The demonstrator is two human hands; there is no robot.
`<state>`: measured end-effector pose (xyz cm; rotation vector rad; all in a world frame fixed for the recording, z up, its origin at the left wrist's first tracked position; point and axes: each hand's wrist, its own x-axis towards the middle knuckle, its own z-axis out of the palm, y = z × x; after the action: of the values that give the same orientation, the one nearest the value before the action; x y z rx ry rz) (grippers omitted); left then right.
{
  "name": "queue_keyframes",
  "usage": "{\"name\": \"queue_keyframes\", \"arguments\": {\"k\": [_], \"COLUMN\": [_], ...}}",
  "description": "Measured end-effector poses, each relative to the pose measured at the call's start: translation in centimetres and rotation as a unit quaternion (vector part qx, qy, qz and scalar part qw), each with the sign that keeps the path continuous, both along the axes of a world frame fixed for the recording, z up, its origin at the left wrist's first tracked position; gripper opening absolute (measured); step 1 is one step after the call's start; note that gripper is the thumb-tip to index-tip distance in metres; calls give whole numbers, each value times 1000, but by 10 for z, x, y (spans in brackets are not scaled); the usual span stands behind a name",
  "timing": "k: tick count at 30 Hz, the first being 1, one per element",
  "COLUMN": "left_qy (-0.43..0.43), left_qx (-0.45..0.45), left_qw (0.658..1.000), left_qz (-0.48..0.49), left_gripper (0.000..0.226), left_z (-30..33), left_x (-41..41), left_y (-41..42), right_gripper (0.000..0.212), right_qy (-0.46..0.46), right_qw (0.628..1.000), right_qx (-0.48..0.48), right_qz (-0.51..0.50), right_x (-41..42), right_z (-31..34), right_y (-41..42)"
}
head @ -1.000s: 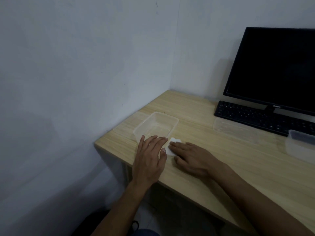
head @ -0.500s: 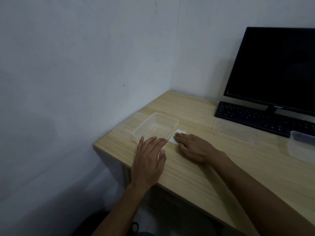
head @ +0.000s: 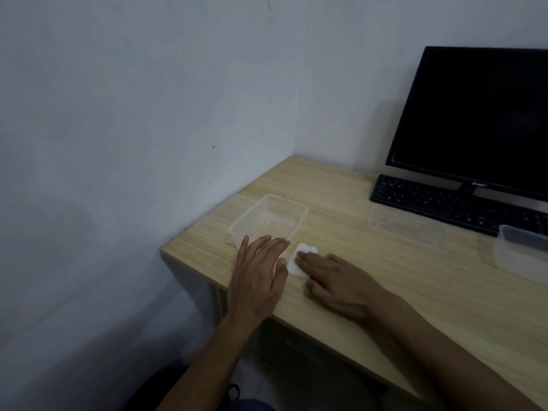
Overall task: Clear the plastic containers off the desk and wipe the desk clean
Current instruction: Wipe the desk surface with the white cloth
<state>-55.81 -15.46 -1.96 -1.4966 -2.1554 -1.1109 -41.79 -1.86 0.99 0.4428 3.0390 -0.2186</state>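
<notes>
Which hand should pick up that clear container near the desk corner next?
Left. The left hand lies flat, empty, fingertips at the clear container; the right hand is pressing the white wipe.

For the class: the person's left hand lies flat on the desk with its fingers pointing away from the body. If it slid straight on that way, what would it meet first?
The left hand would most likely meet the near wall of the clear plastic container first; its fingers already look almost against it, though the exact gap is unclear.

Head view: single wide-angle, looking forward and down at desk point(head: 385, 280) corner, fairly near, somewhat dim.
</notes>
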Motion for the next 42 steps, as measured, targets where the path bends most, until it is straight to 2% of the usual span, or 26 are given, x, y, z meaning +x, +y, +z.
{"name": "queue_keyframes", "arguments": {"k": [3,8,17,21,28,38,42], "left_qy": [-2,-2,11,24,31,40,54], "left_qx": [1,0,-6,-12,-7,-33,-42], "left_qw": [1000,1000,1000,1000,999,999,998], "left_qz": [1,1,-7,-11,-17,-9,-2], "left_gripper": [45,45,46,46,45,47,49], "left_z": [1,1,1,1,2,2,2], "left_x": [1,1,1,1,2,1,1], "left_y": [0,0,-1,0,-1,-1,0], "right_gripper": [58,58,60,62,79,60,60], "right_qy": [-6,-20,4,-5,-30,15,20], "right_qw": [998,995,1000,1000,999,1000,999], "right_qx": [3,-4,-10,-18,12,-6,-3], "right_qz": [-60,-93,-14,-10,-28,-20,-38], "right_x": [-8,-29,6,46,94,5,9], "right_z": [-1,2,-3,-1,6,0,-4], "right_y": [31,57,1,-15,-3,-23,-28]}}
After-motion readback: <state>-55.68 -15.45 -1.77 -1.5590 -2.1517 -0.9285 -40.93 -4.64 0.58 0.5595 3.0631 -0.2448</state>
